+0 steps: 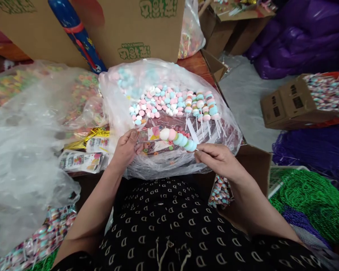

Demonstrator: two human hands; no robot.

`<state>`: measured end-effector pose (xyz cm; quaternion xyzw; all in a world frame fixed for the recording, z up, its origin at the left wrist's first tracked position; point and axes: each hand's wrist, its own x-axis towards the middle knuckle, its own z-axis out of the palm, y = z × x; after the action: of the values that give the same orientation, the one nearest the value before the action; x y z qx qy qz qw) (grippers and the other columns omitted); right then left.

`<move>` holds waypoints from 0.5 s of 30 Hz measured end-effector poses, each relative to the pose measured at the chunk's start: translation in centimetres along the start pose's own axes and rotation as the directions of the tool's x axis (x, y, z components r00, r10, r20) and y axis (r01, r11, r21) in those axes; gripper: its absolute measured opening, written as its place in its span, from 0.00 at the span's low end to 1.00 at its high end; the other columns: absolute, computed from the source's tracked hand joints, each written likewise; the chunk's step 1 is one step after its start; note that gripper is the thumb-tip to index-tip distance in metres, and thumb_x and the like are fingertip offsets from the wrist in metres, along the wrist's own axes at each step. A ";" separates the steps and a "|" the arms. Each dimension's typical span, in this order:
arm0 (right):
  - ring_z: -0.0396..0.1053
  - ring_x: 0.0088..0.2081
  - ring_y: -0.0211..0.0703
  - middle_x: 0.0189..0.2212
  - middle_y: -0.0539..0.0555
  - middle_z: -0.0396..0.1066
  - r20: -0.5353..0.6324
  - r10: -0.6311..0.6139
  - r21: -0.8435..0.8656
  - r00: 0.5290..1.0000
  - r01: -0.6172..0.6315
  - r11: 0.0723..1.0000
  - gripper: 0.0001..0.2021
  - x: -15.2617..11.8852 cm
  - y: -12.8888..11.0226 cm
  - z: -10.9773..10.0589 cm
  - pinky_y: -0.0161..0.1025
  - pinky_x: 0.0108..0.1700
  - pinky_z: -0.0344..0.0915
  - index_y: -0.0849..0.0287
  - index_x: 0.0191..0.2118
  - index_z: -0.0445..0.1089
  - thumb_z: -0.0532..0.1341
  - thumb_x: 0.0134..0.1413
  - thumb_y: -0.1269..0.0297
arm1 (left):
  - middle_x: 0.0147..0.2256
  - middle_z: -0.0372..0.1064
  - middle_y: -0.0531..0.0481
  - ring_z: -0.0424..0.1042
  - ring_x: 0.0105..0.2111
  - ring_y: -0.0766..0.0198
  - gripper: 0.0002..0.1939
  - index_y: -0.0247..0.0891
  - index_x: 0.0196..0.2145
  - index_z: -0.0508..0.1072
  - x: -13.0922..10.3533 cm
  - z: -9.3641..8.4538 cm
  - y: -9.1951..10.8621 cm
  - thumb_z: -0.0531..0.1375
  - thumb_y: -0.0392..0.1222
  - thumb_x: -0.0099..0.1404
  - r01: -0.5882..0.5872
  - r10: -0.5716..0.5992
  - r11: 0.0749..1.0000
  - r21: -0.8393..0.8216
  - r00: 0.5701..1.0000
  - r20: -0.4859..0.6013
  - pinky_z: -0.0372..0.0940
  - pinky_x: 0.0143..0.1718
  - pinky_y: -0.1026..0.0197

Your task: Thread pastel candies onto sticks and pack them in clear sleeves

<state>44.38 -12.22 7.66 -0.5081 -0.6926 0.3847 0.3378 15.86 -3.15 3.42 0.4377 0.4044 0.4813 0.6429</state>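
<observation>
My right hand (219, 157) pinches the stick end of a candy skewer (182, 140) threaded with white, pink, green and blue marshmallow-like pieces. Its white tip meets a clear printed wrapper (150, 134), which my left hand (126, 148) grips between thumb and fingers. Whether the tip lies inside the wrapper or just against it, I cannot tell. Beyond my hands, loose pink, white and blue candies (158, 99) lie on an opened clear plastic bag (228, 124). Several finished-looking skewers (206, 105) rest there side by side, sticks toward me.
Left of me are stacked printed wrappers (80, 160), gold twist ties (97, 133) and a bag of ring candies (84, 88). A cardboard box (147, 22) and a blue tube (73, 30) stand behind. Wrapped candies fill a box (278, 105) at right, near green beads (313, 205).
</observation>
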 end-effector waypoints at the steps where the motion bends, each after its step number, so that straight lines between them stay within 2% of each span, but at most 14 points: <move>1: 0.62 0.23 0.32 0.21 0.46 0.67 0.015 -0.029 -0.037 0.999 0.030 0.999 0.15 0.1 0.0 -0.2 0.32 0.28 0.59 0.57 0.27 0.69 0.57 0.68 0.64 | 0.19 0.63 0.58 0.59 0.15 0.74 0.30 0.40 0.26 0.65 0.0 -0.1 0.0 0.73 0.66 0.54 -0.001 0.001 1.000 0.021 1.000 0.011 0.52 0.16 0.70; 4: 0.65 0.22 0.32 0.21 0.46 0.70 0.054 -0.082 -0.127 0.995 0.089 0.988 0.18 0.0 0.4 -1.1 0.31 0.28 0.60 0.57 0.28 0.70 0.55 0.71 0.62 | 0.20 0.67 0.55 0.59 0.16 0.73 0.29 0.40 0.26 0.65 0.0 -0.6 0.0 0.69 0.67 0.59 -0.018 0.011 0.992 0.121 0.998 0.055 0.52 0.17 0.68; 7: 0.72 0.25 0.33 0.23 0.47 0.75 0.050 -0.129 -0.209 0.990 0.136 0.968 0.16 -0.5 1.2 -1.8 0.30 0.30 0.64 0.56 0.32 0.74 0.56 0.72 0.61 | 0.19 0.61 0.57 0.58 0.17 0.71 0.29 0.40 0.26 0.65 0.1 -1.4 0.4 0.64 0.69 0.64 -0.114 0.073 0.937 0.331 0.989 0.132 0.53 0.19 0.67; 9: 0.76 0.27 0.36 0.26 0.48 0.79 0.012 -0.133 -0.248 0.991 0.132 0.960 0.11 -0.8 1.7 -1.9 0.31 0.31 0.67 0.55 0.39 0.76 0.57 0.71 0.60 | 0.18 0.58 0.58 0.57 0.18 0.70 0.28 0.40 0.25 0.65 0.2 -1.6 1.0 0.60 0.67 0.68 -0.217 0.122 0.833 0.509 0.969 0.214 0.53 0.20 0.66; 11: 0.77 0.27 0.36 0.26 0.48 0.80 -0.039 -0.089 -0.248 0.995 0.077 0.966 0.08 -1.0 2.1 -1.6 0.31 0.31 0.68 0.55 0.43 0.76 0.60 0.69 0.60 | 0.18 0.59 0.57 0.57 0.18 0.70 0.27 0.40 0.25 0.65 0.3 -1.5 1.7 0.57 0.64 0.71 -0.306 0.138 0.713 0.631 0.943 0.302 0.53 0.21 0.65; 13: 0.77 0.25 0.37 0.25 0.48 0.80 -0.108 -0.041 -0.211 0.993 0.018 0.977 0.06 -1.1 2.4 -0.8 0.32 0.30 0.69 0.55 0.43 0.75 0.63 0.67 0.59 | 0.17 0.59 0.57 0.57 0.18 0.70 0.26 0.40 0.25 0.64 0.3 -1.1 2.4 0.55 0.61 0.73 -0.372 0.145 0.624 0.687 0.919 0.366 0.52 0.22 0.64; 15: 0.77 0.24 0.37 0.25 0.48 0.81 -0.199 -0.044 -0.174 0.979 0.009 0.985 0.07 -1.1 2.8 0.0 0.33 0.29 0.70 0.55 0.41 0.77 0.65 0.66 0.58 | 0.17 0.59 0.57 0.57 0.18 0.69 0.24 0.40 0.25 0.64 0.2 -0.7 2.9 0.55 0.58 0.74 -0.410 0.153 0.573 0.710 0.904 0.399 0.53 0.23 0.64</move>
<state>45.90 -12.79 5.13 -0.5623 -0.6922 0.2652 0.3664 14.51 -2.44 5.97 0.7975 0.3963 0.2842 0.3553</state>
